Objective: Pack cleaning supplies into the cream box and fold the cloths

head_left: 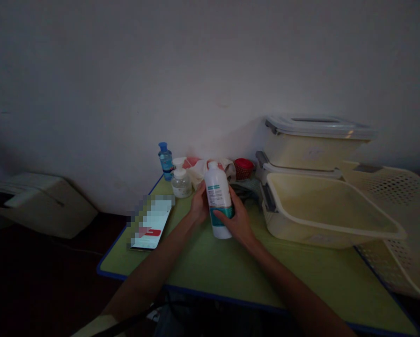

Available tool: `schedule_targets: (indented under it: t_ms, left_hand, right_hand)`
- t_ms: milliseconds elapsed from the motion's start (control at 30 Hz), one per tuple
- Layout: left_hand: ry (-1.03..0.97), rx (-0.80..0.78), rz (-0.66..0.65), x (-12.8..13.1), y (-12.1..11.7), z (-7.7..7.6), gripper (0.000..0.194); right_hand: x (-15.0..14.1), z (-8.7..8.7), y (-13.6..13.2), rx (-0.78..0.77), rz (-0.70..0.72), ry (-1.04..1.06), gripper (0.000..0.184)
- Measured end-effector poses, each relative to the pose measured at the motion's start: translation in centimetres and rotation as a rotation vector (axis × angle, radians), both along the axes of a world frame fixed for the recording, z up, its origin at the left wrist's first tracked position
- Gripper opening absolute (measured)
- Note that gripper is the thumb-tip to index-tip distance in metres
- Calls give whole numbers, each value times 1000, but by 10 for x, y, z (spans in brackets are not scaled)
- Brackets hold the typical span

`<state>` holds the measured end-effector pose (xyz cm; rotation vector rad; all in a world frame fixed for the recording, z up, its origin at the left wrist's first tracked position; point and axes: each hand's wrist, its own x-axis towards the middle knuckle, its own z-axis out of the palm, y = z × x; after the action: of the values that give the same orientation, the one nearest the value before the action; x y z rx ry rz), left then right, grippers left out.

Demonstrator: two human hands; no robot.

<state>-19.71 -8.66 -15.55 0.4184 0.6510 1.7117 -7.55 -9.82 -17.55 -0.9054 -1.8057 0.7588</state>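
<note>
A white plastic bottle (pixel 217 187) with a white cap and a green-and-white label is held almost upright over the table's middle. On its left side is my left hand (pixel 200 204), closed against it, with its fingers partly hidden behind the bottle. My right hand (pixel 238 218) grips the lower right side, thumb across the label. Just left of the hands stand a clear jar with a white lid (pixel 181 183) and a blue bottle (pixel 165 161). Behind the held bottle lie a pale cloth or bag (pixel 196 174) and a red-lidded woven basket (pixel 244 168).
A phone (pixel 151 224), partly pixelated, lies on the green table (pixel 210 267) at left. An open cream bin (pixel 301 229) occupies the right side, with lidded boxes (pixel 311 147) stacked behind. Beyond the right edge is a perforated basket (pixel 399 196). A wall rises behind.
</note>
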Motion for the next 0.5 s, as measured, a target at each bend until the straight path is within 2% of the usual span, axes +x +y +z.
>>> schedule_targets:
  t_ms: [100,167,300,500]
  left_hand:
    - [-9,-18,-75,0,-4,9,23]
    - [-22,-32,-75,-1,-6,11,32]
    - [-31,-99,-69,-5,-5,4,41]
    - [-94,-140,-52,-13,0,-3,42]
  right_hand:
    - [5,2,-1,59,-10,-107,74]
    - [5,3,-3,97,29,-161,73]
    - [4,1,-7,130,148,-201,78]
    - [2,-1,-8,51,271,-164,72]
